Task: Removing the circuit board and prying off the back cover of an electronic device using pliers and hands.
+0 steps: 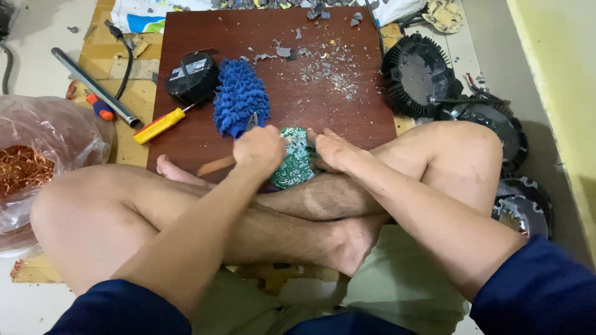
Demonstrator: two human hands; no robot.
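1. I see both hands closed on the round green circuit board point(297, 158), left hand point(259, 151) and right hand point(335, 151) pinching opposite edges at the near edge of the brown board point(279, 74).
2. I judge a slip could drive the tool beside the blue mitt point(241, 98) into bare legs.
3. Grey chips beyond the circuit board could cut skin.

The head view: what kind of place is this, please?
Probably a home floor used for taking electronics apart: a green circuit board in both hands, a bag of copper wire, and black finned housings beside a wooden board.
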